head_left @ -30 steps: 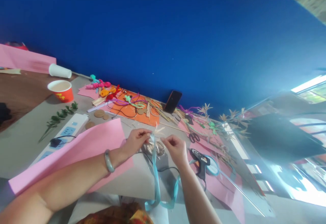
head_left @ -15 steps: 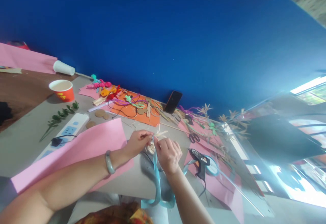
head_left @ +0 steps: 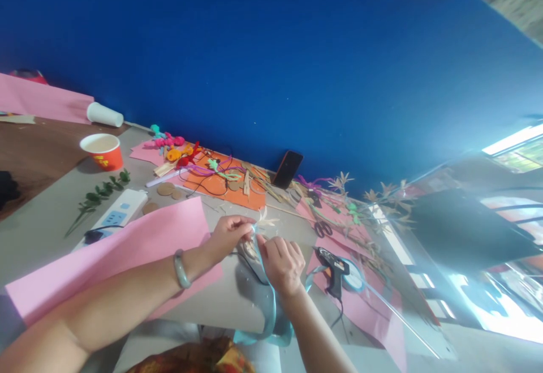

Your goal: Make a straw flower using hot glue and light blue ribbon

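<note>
A light blue ribbon (head_left: 271,311) runs down from between my hands, over the table's front edge and back up toward the ribbon roll (head_left: 354,275) on the right. My left hand (head_left: 231,234) pinches the ribbon's upper end between thumb and fingertips. Close beside it, my right hand (head_left: 282,262) is closed with the ribbon at its thumb and curled fingers. Behind and just below my fingers shows a pale bundle of thin strips (head_left: 248,248), partly hidden. A black glue gun (head_left: 333,268) lies to the right of my right hand.
Pink paper (head_left: 169,231) lies under my left forearm, with a power strip (head_left: 116,217) beyond it. An orange-red paper cup (head_left: 102,151) stands at the left. Scissors (head_left: 323,229), a phone (head_left: 288,169) and orange paper (head_left: 220,183) with craft bits line the back by the blue wall.
The ribbon's hanging length has swung a little to the right. Both hands stay almost in place, with my right hand slightly lower and turned a little.
</note>
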`<state>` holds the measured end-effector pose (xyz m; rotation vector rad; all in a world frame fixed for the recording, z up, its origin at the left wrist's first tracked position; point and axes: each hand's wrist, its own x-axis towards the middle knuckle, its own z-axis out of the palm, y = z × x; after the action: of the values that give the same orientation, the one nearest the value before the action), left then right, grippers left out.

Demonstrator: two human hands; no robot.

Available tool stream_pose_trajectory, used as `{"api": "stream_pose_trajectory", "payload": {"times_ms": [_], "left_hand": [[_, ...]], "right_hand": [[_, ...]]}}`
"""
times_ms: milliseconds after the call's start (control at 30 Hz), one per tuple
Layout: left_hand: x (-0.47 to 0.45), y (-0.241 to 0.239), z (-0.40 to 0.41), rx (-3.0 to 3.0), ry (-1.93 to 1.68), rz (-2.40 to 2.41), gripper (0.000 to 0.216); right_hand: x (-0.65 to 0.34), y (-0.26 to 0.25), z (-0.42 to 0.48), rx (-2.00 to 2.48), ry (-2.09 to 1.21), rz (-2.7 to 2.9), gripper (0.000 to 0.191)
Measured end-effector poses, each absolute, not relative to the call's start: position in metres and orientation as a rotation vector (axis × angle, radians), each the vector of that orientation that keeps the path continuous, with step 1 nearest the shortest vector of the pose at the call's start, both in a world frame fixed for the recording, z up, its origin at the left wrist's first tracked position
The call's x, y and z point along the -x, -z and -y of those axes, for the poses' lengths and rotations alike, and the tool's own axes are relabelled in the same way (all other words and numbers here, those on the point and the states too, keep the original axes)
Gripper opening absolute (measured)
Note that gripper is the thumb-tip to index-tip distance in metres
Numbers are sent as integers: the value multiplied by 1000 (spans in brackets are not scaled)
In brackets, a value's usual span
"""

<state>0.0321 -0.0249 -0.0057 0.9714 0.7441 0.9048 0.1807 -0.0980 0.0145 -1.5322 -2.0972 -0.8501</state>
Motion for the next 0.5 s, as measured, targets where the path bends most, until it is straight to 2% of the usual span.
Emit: {"api": "stream_pose_trajectory", "payload": {"times_ms": [100, 200, 300, 400, 500], "left_hand": [[-33, 8, 23, -931, -905, -740, 27], [-34, 9, 22, -900, -879, -756, 29], [-34, 8, 24, -870, -856, -716, 31], [-34, 6, 27, -848, -816, -663, 32], [-33, 7, 28, -902, -798, -653, 31]], "right_hand": [[-186, -14, 106, 1517, 793, 2022, 20], [-191, -12, 113, 1510, 570, 1843, 5], [-191, -11, 116, 1588, 142, 1611, 8], [-184, -12, 112, 1651, -450, 1393, 19], [-173, -10, 106, 1498, -965, 1188, 26]]}}
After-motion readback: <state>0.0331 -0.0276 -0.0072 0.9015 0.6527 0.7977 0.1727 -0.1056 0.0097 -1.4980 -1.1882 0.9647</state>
